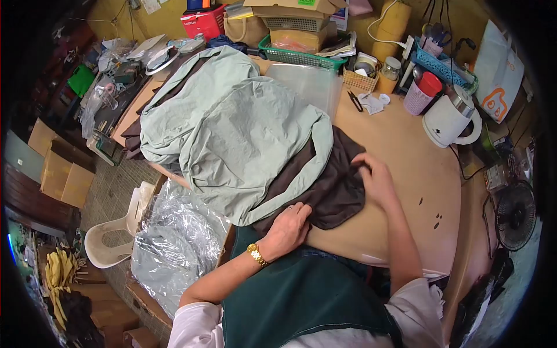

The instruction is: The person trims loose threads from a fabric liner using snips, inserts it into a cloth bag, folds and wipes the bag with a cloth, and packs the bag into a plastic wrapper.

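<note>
A pale green cloth piece point(238, 133), gathered and puffed up, lies over dark brown cloth point(342, 194) on the table in front of me. A narrow pale green band curves round its right side. My left hand point(285, 229), with a gold watch point(256, 255) at the wrist, has its fingers closed on the dark brown cloth near the table's front edge. At that cloth's right edge, my right hand point(376, 177) has bent fingers pinching the cloth, its fingertips slightly blurred. More pale green cloth is heaped behind, towards the back left.
On the tan table point(406, 226), small black snips point(355, 101) lie towards the back. A white kettle point(449, 119), a pink cup point(419, 95) and a green basket point(301, 57) stand beyond. Clear plastic-wrapped cloth point(174, 249) and a white chair point(113, 238) are at the left.
</note>
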`<action>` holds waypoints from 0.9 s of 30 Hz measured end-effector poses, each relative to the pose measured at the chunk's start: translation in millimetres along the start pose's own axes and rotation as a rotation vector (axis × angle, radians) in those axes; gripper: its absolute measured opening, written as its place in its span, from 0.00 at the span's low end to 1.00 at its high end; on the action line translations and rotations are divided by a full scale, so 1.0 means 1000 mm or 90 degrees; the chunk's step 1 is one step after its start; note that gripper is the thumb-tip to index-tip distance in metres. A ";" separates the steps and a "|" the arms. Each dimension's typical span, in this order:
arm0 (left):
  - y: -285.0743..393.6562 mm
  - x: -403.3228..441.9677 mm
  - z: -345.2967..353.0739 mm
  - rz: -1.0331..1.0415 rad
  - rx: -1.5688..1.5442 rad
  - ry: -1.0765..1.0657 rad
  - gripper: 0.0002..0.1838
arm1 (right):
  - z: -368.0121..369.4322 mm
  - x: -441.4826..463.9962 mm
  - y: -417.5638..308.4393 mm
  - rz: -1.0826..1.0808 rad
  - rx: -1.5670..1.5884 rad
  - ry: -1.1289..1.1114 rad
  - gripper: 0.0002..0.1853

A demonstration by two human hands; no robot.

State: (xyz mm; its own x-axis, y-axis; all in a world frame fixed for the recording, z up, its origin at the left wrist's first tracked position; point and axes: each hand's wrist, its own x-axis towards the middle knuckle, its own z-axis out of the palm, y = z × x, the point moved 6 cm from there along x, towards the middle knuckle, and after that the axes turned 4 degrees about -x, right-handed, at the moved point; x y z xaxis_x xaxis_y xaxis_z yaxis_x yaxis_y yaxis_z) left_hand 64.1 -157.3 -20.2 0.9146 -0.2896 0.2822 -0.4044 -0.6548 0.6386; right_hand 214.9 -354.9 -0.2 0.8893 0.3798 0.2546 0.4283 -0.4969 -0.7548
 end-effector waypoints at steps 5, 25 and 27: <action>0.015 0.018 -0.005 -0.029 -0.193 0.020 0.11 | 0.054 -0.063 -0.060 -0.088 -0.196 -0.120 0.15; -0.006 0.045 -0.039 -0.127 0.015 0.013 0.17 | 0.000 -0.047 -0.061 0.148 0.099 -0.149 0.22; 0.000 0.051 -0.030 -0.033 -0.035 0.043 0.14 | 0.015 -0.047 -0.103 0.062 0.424 -0.087 0.20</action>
State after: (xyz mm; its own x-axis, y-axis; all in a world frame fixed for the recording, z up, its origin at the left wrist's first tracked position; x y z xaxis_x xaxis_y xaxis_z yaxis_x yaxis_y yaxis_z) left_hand 111.1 -151.2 15.5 0.9332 -0.2065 0.2942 -0.3570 -0.6275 0.6919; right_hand 126.5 -310.3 56.5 0.8716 0.4750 0.1208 0.1181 0.0357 -0.9924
